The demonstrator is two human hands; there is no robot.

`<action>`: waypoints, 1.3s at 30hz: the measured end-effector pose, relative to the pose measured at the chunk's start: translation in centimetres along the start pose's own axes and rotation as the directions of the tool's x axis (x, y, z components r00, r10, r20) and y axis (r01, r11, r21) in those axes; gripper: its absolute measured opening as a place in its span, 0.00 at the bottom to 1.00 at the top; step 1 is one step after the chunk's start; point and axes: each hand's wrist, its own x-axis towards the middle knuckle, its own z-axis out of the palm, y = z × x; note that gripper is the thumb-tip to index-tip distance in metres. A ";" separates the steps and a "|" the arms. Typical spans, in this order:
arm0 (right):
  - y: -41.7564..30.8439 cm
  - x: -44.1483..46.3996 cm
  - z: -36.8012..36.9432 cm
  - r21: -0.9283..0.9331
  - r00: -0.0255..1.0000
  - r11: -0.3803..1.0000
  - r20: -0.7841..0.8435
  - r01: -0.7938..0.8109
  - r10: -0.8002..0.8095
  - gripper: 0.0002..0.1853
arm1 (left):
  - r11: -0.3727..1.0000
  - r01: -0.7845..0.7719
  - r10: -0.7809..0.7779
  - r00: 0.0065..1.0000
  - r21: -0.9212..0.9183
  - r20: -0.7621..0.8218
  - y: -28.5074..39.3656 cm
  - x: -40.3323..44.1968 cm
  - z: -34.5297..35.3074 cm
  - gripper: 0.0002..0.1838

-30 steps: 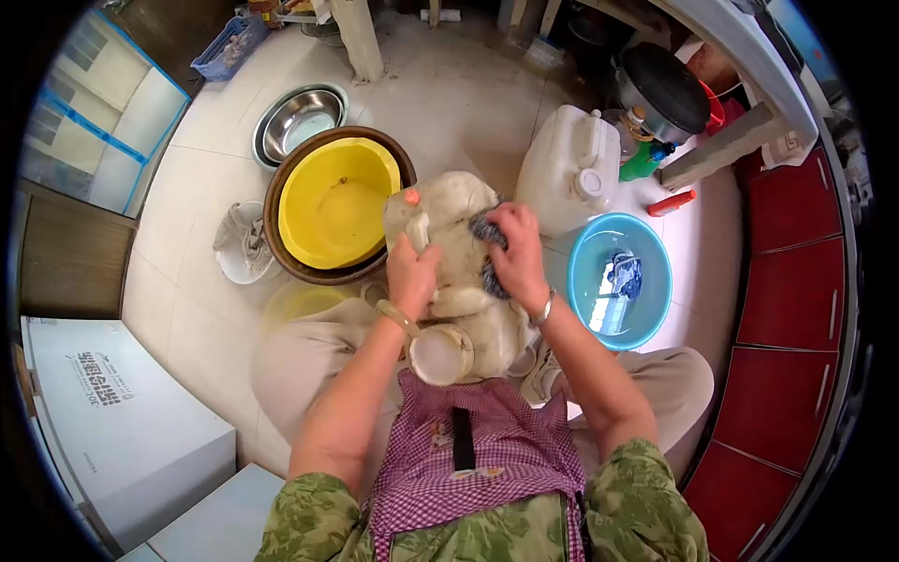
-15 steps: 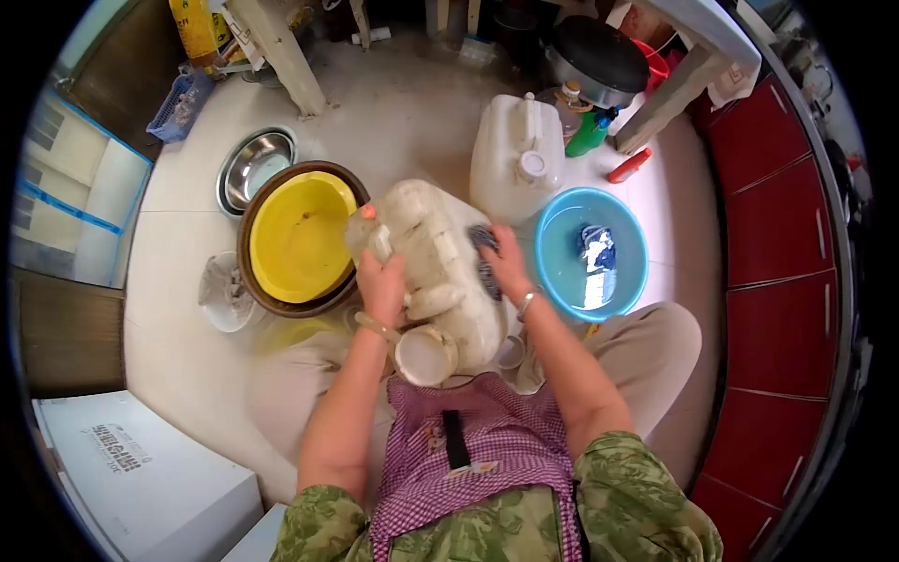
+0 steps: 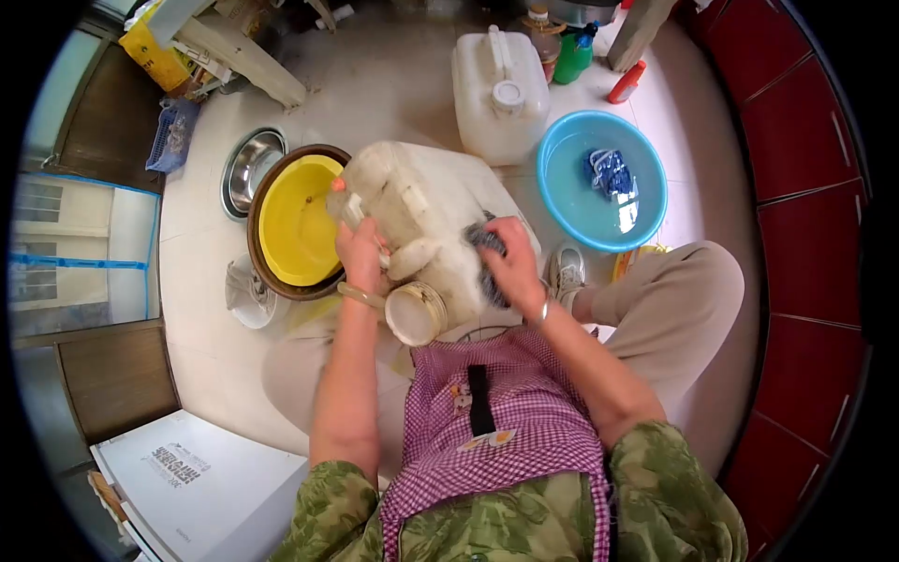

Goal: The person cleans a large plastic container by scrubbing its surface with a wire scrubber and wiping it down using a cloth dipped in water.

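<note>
A grimy off-white plastic jerrycan (image 3: 445,192) lies tilted in front of my apron, its wide round cap (image 3: 414,314) toward me. My left hand (image 3: 361,251) is wrapped round the jug's handle at its left side. On the jug's right side, my right hand (image 3: 510,260) presses a dark grey scouring pad (image 3: 486,244) to the surface, fingers closed on it. An orange bit (image 3: 338,184) shows at the jug's far left corner.
A yellow basin (image 3: 298,220) sits in a brown one at left, beside a steel bowl (image 3: 255,169) and a white bucket (image 3: 249,298). A second jerrycan (image 3: 501,103), a blue water basin (image 3: 602,181), green bottle (image 3: 573,58) and red bottle (image 3: 626,82) stand at right.
The view has turned and shifted. The jug is tipped round, with more of its far right side showing. Both hands keep their hold, and the right hand with the pad sits lower along that side.
</note>
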 end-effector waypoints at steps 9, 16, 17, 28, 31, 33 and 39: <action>2.9 2.4 0.7 0.122 0.998 0.992 -0.061 0.029 -0.022 0.16 | 0.998 -0.062 0.062 0.995 -0.008 0.076 1.1 -0.6 0.6 0.13; 4.1 14.5 6.7 0.028 0.998 0.998 0.024 -0.062 0.061 0.16 | 1.000 -0.007 0.006 1.000 0.029 0.026 1.9 -0.9 0.7 0.14; 5.7 14.0 6.4 -0.034 0.995 0.994 -0.008 -0.099 0.099 0.16 | 0.999 -0.030 0.029 0.999 0.020 0.036 2.0 -1.0 0.9 0.14; 0.5 12.2 -7.0 0.453 0.966 0.890 -0.202 -0.054 0.162 0.16 | 0.870 -0.274 0.034 0.862 0.409 0.506 7.4 -5.4 7.0 0.20; -1.1 11.5 -9.7 0.216 0.994 0.976 -0.111 0.039 -0.016 0.16 | 0.705 -0.470 0.099 0.807 0.531 0.582 9.6 -5.9 7.9 0.21; -1.6 10.3 -10.6 0.177 0.995 0.980 -0.032 0.095 -0.091 0.15 | 0.649 -0.486 0.037 0.789 0.586 0.614 10.5 -5.7 8.1 0.21; -1.6 7.6 -6.1 -0.227 0.954 0.963 -0.223 0.148 -0.199 0.16 | 0.467 -0.602 0.060 0.753 0.648 0.655 6.6 -5.4 9.6 0.18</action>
